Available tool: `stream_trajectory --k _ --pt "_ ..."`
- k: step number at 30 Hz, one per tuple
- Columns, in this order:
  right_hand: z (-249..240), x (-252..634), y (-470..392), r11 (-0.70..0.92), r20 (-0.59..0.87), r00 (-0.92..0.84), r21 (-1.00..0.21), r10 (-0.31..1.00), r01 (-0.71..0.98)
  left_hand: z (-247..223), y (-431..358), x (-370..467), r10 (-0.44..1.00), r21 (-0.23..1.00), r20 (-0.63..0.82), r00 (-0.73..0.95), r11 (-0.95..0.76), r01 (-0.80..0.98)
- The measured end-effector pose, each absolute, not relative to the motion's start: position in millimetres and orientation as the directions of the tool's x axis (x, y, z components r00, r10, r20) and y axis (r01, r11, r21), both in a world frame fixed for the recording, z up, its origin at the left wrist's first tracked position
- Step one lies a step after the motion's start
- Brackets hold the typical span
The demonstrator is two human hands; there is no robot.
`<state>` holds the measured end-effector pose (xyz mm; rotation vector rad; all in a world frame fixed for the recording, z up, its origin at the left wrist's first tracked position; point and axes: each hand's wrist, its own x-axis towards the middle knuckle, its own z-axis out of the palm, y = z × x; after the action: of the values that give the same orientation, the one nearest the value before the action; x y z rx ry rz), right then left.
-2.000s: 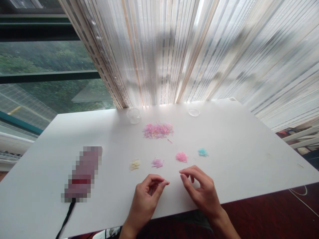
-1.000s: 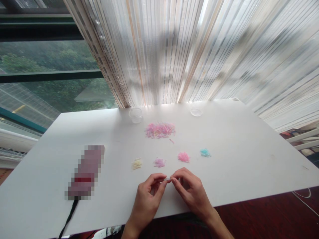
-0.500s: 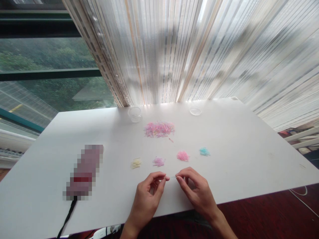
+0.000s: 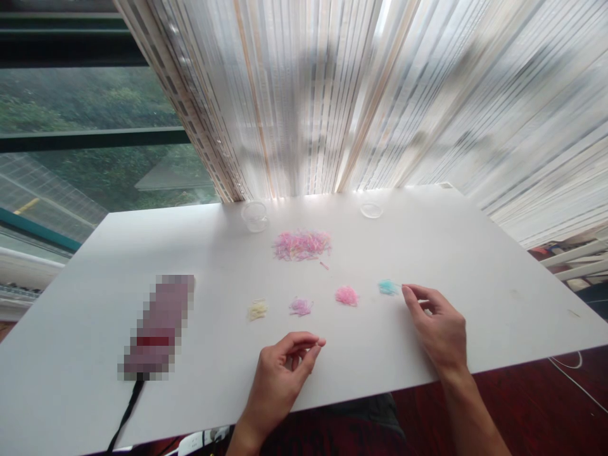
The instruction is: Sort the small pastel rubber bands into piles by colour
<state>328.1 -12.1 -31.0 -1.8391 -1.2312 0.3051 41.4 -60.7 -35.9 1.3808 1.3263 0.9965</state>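
Observation:
My right hand [image 4: 434, 323] is closed in a pinch at the right edge of a small blue pile [image 4: 387, 287] of thin, strand-like pieces. A fine pale blue strand shows between its fingertips and the pile. Nearer the front edge, my left hand [image 4: 287, 373] holds thumb and forefinger pinched together just above the table; whatever is between them is too small to make out. Left of the blue pile lie a pink pile [image 4: 347, 296], a lilac pile [image 4: 301, 306] and a yellow pile [image 4: 257, 310]. Behind them spreads a larger mixed pile [image 4: 302, 245], mostly pink and lilac.
A clear plastic cup [image 4: 255, 217] and a clear round lid [image 4: 371, 210] sit near the back edge of the white table [image 4: 475, 253]. One pink piece [image 4: 324, 266] lies apart. On the left is a blurred-out oblong object [image 4: 161, 326] with a black cord [image 4: 126, 415].
My right hand has moved right and away from me, from beside the left hand to the blue pile. My left hand has stayed nearly in place.

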Motion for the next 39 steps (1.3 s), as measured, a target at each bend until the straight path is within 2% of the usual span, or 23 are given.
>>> stream_trajectory --k 12,24,28,32,35,39 --pt "-36 327 -8 -0.084 0.250 0.391 -0.742 0.886 0.665 -37 -61 39 0.996 0.956 -0.003 0.094 -0.025 0.294" --pt "-32 327 -10 -0.188 0.193 0.488 -0.757 0.851 0.626 -26 -63 28 0.999 0.971 0.001 0.038 -0.010 0.240" --pt "-32 325 -11 -0.171 0.226 0.496 -0.755 0.839 0.633 -14 -55 -4 0.985 0.940 0.068 -0.159 -0.009 0.342" --pt "-34 325 -12 -0.150 0.249 0.490 -0.755 0.836 0.639 -9 -42 -37 0.941 0.837 0.051 -0.335 0.143 0.528" --pt "-34 326 -13 -0.129 0.275 0.480 -0.747 0.833 0.652 -7 -34 -47 0.938 0.739 0.065 -0.339 0.183 0.648" --pt "-34 327 -14 -0.116 0.285 0.473 -0.747 0.834 0.655 -8 -27 -46 0.959 0.680 0.093 -0.269 0.137 0.721"
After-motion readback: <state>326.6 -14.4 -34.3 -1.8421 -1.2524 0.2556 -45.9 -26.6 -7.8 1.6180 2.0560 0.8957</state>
